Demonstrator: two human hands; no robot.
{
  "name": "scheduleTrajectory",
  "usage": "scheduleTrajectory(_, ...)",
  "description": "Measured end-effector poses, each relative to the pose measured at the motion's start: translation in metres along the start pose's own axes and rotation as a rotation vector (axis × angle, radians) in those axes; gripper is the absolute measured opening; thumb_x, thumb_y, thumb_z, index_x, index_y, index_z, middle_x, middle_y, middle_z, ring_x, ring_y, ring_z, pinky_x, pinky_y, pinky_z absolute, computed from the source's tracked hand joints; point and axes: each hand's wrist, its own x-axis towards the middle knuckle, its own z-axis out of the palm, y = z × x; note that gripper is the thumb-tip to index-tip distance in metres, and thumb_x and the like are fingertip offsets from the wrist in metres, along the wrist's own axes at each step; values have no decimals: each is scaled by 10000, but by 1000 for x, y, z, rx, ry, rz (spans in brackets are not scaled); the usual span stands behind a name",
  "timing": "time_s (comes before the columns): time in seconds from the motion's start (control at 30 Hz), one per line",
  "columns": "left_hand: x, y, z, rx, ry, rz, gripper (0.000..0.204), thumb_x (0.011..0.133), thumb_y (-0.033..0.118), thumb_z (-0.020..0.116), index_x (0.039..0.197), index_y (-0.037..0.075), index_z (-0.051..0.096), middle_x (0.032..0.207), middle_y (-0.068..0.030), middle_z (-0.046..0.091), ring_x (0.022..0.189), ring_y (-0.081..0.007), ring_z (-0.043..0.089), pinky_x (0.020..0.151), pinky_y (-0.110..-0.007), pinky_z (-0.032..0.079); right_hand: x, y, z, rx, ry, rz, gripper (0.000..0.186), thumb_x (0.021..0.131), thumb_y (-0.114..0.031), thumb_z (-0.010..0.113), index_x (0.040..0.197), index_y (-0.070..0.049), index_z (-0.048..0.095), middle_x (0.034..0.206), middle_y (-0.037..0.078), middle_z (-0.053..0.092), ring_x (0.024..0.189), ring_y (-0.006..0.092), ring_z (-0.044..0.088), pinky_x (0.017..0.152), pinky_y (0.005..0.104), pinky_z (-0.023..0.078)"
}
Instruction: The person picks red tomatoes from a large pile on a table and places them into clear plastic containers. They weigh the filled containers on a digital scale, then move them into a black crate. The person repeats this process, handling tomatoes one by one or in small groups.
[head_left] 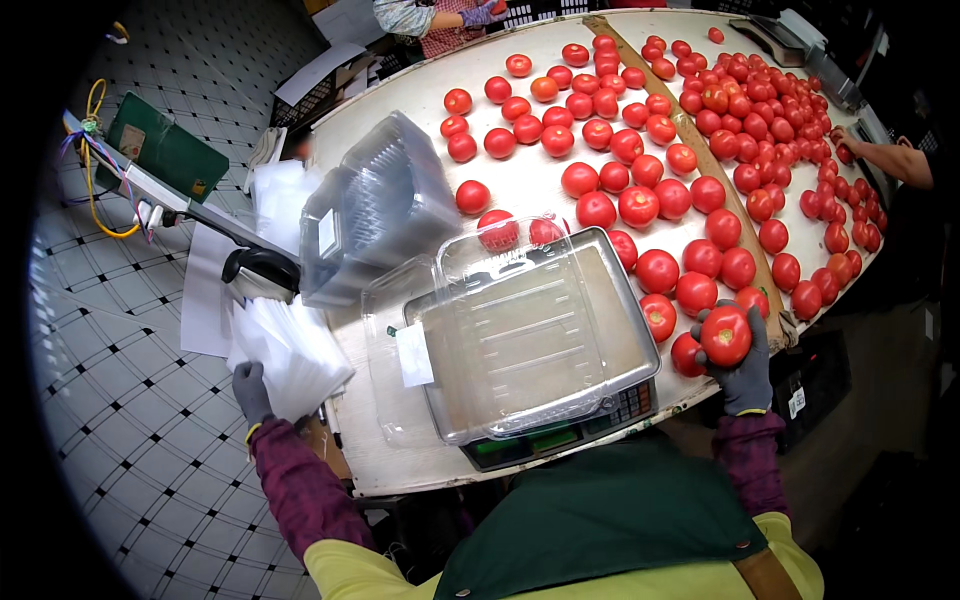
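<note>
My right hand (752,375), in a grey glove, has its fingers wrapped round a large red tomato (725,336) at the table's near right edge. Just left of it another tomato (687,354) lies on the table. My left hand (253,392), gloved too, is closed at the edge of a stack of thin white sheets (290,355); its fingertips are partly hidden there. Between my hands, an opened clear plastic clamshell box (520,335) lies on the metal pan of a digital scale (635,345). A white label (413,355) is on the box's left part.
A stack of clear clamshell boxes (385,210) stands behind the scale on the left. Loose tomatoes (638,206) cover the table's middle, and a wooden strip (725,185) parts them from a tomato heap (760,110). Another person's hand (850,140) reaches in at right; a gloved one (485,14) shows at back.
</note>
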Motion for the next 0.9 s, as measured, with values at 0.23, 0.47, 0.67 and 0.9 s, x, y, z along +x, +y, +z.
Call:
scheduleTrajectory(0.23,-228,316,63,-144,-683,937,192,772,30,691,907,46,555,1435,-221,383,1314,-362,397,999,-398,394,9,3,-5,-222,-114,-120,563,921,-520,482,1261,-72,484,1183,227,552,1017,393,611,599,488,603)
scheduleTrajectory(0.47,-292,328,152,253,-766,917,187,772,187,654,868,43,585,1301,-262,442,1120,-417,483,865,-491,432,6,-18,-3,-32,-201,46,528,929,-494,479,1230,-62,498,1165,221,568,985,406,626,641,479,599)
scheduleTrajectory(0.67,-301,338,153,433,-770,822,235,773,243,655,890,48,596,1307,-263,451,1195,-432,453,915,-513,419,5,-35,-12,-54,-206,73,463,924,-423,529,1216,-64,510,1172,205,570,1031,377,614,760,458,565)
scheduleTrajectory(0.9,-331,403,122,-195,-691,808,440,737,57,730,1137,28,549,1341,-236,466,1192,-377,510,925,-424,463,20,-45,-6,-501,-442,36,588,806,-319,702,1282,-85,448,1229,128,509,1061,243,580,836,364,521)
